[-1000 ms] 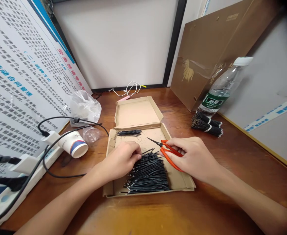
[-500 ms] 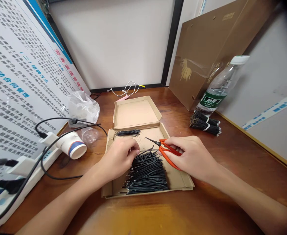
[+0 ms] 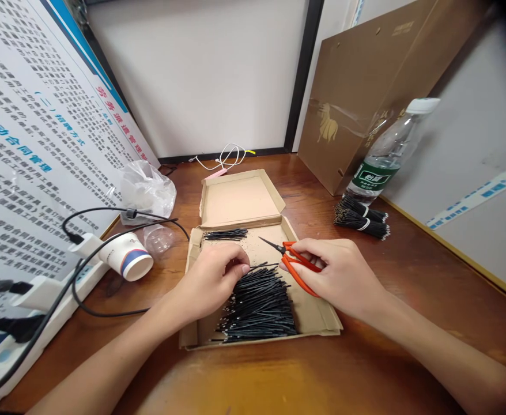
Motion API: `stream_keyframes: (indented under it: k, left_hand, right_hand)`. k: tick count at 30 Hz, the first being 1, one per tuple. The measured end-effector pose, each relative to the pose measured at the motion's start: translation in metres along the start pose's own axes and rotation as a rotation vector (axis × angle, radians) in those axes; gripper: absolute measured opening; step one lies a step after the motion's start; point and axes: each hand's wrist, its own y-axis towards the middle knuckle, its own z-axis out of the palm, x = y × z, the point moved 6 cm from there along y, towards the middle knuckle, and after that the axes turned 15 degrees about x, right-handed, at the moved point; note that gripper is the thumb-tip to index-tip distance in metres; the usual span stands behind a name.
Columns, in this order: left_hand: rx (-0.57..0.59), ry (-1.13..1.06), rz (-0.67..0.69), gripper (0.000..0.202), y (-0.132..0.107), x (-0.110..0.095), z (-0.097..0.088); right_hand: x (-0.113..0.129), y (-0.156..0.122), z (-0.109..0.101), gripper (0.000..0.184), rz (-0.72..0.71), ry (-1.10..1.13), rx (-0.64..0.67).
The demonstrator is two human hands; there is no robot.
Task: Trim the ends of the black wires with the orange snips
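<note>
My left hand [image 3: 212, 274] is closed, thumb and forefinger pinching one thin black wire [image 3: 265, 266] that runs right towards my right fingertips. My right hand [image 3: 333, 268] is wrapped around orange-red-handled scissors [image 3: 298, 270], their slim dark pointed blades together and aimed up and left. Below both hands, a thick heap of short black wires [image 3: 259, 305] with pale ends lies in an open cardboard box [image 3: 322, 323]. A smaller row of black wires [image 3: 226, 234] lies near the box's hinge, beyond my left hand. Dark crumbs are scattered beside that row.
Tied bundles of black wires [image 3: 361, 218] lie at the right, before a water bottle [image 3: 374, 176] and a large brown carton [image 3: 348, 98]. To the left are a tipped paper cup [image 3: 127, 257], a plastic bag [image 3: 147, 190], a power strip [image 3: 49, 320] and looping black cables.
The pinched wire now stretches level between my hands. My left fingertips have shifted slightly right, and the scissors have moved a little up and right.
</note>
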Motion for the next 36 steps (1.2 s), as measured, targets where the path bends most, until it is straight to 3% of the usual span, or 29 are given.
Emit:
stream_keyframes:
  k: [4,8,12,28,36]
  left_hand:
    - [0.045,-0.107,-0.033,0.014,0.001,0.0,0.002]
    - [0.044,-0.15,-0.053,0.014,0.001,0.002,0.002]
    - [0.033,-0.184,-0.072,0.015,0.0,0.004,0.001]
    - [0.061,-0.272,-0.079,0.014,-0.002,0.003,0.006]
    - [0.086,-0.031,-0.013,0.013,0.0,-0.003,0.011]
  right_hand:
    - [-0.005,0.001,-0.006,0.012,0.126,0.247,-0.034]
    - [-0.004,0.003,-0.003,0.014,0.134,0.556,0.027]
    - [-0.005,0.004,0.002,0.015,0.146,0.715,0.057]
    - [-0.006,0.003,0.004,0.018,0.17,0.793,0.072]
    - [-0.008,0.003,0.008,0.018,0.155,0.78,0.073]
